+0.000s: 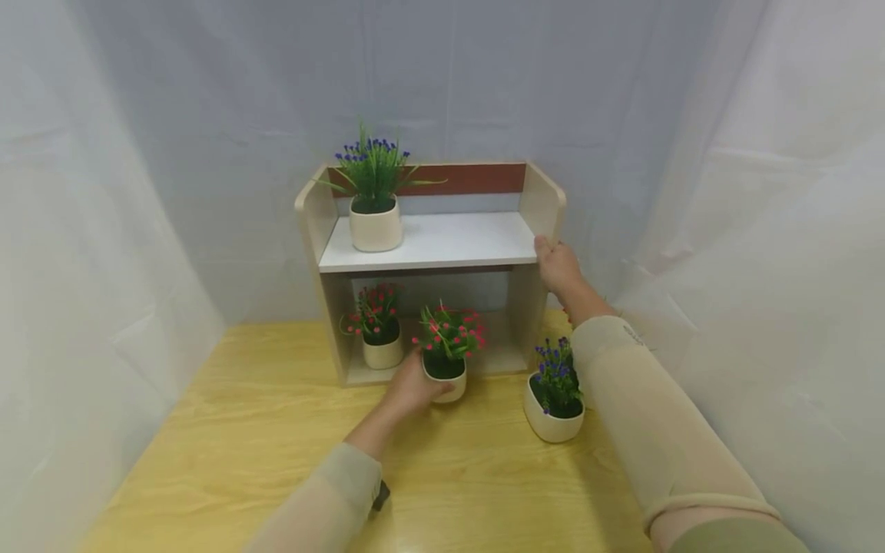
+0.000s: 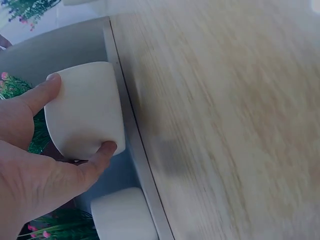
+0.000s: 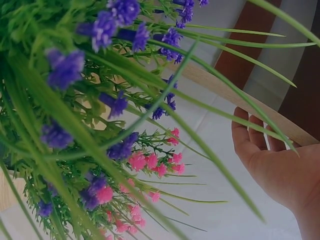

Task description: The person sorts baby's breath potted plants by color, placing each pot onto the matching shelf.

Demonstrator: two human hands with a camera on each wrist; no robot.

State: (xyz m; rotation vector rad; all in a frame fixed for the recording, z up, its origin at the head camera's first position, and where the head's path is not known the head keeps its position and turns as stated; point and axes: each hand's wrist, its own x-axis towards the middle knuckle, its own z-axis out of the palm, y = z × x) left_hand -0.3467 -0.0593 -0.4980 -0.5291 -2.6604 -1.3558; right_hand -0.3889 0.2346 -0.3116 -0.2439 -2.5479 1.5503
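Note:
My left hand [image 1: 409,385] grips a white pot [image 2: 85,110] of artificial pink flowers [image 1: 452,334], thumb and fingers on opposite sides. In the head view this pot overlaps the front edge of the lower compartment of a small two-tier shelf [image 1: 456,240]. With my right hand [image 1: 561,270] I hold the shelf's right side panel [image 1: 542,203], thumb at its front edge near the upper board. To the left of the held pot, a second pink-flowered plant [image 1: 382,353] stands in the lower compartment. On the upper board's left side stands a purple-flowered plant [image 1: 376,229].
A purple-flowered plant [image 1: 553,418] in a white pot stands on the wooden table [image 1: 276,430], right of the shelf front. Pink flowers [image 3: 150,162] show behind purple ones in the right wrist view. White sheeting [image 1: 228,153] hangs behind and at both sides.

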